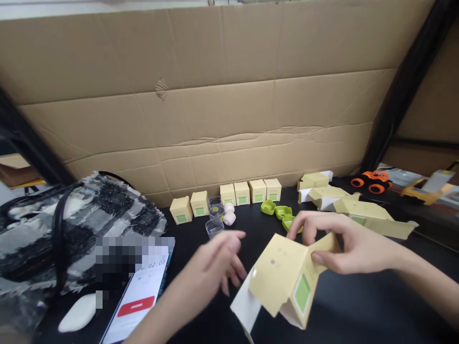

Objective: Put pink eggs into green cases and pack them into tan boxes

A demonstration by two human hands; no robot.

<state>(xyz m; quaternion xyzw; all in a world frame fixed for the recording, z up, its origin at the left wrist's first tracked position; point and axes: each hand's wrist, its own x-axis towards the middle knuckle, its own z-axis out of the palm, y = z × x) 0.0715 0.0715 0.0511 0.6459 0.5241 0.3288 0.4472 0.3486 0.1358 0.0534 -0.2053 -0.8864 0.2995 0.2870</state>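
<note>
Evidently unfolded, a pale yellow card box with white inner flaps sits at the lower centre-right of the frame, held in the right hand, whose thumb and fingers pinch one flap. Its side bears a bright green square label with a pale border, and a small dark mark sits on its broad panel; any lettering is too blurred to read. The left hand, lower centre, is loosely curled and grips nothing visible; whether its fingertips touch the white flap, I cannot tell.

Behind, six small pale yellow cube boxes line the centre, mostly showing similar green labels, likewise illegible. Before them lie clear plastic containers, rounded pale pink pieces and lime-green plastic shells, one partly covered by the right hand. Opened pale yellow cartons overlap at right.

At lower left, a phone with a lit screen shows slanted digits, not securely legible, and a red button; pixelation hides its upper part and also clips a smooth white rounded object. A black, grey and white fringed bag is cut off by the left edge.
</note>
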